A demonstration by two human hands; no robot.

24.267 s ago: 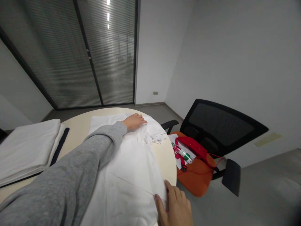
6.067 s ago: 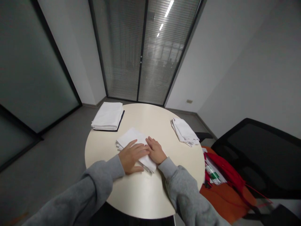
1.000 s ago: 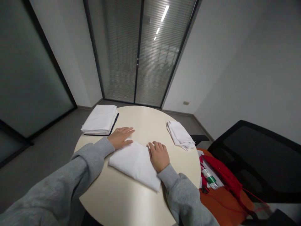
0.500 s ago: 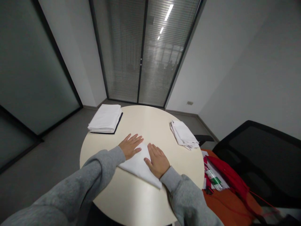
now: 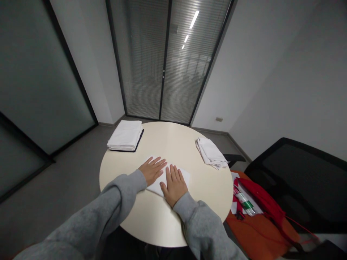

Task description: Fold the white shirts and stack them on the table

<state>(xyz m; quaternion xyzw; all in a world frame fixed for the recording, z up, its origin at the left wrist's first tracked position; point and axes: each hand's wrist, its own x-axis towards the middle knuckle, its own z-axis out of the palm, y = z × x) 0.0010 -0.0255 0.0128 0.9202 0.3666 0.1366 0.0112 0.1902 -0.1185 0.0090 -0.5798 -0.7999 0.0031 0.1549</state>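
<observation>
A folded white cloth lies near the middle of the round cream table. My left hand rests flat on its left part, fingers stretched out and spread. My right hand lies flat on its right part, fingers extended and close together. Both hands press on the cloth side by side and hide most of it. Grey sleeves cover both my arms.
A stack of folded white cloths sits on a dark board at the table's far left. A looser folded white pile lies at the far right edge. An orange chair with red straps and a bottle stands right of the table.
The cloth has become smaller under my hands, with its near right corner no longer sticking out. My hands have drawn closer together on it. The view has pulled back a little.
</observation>
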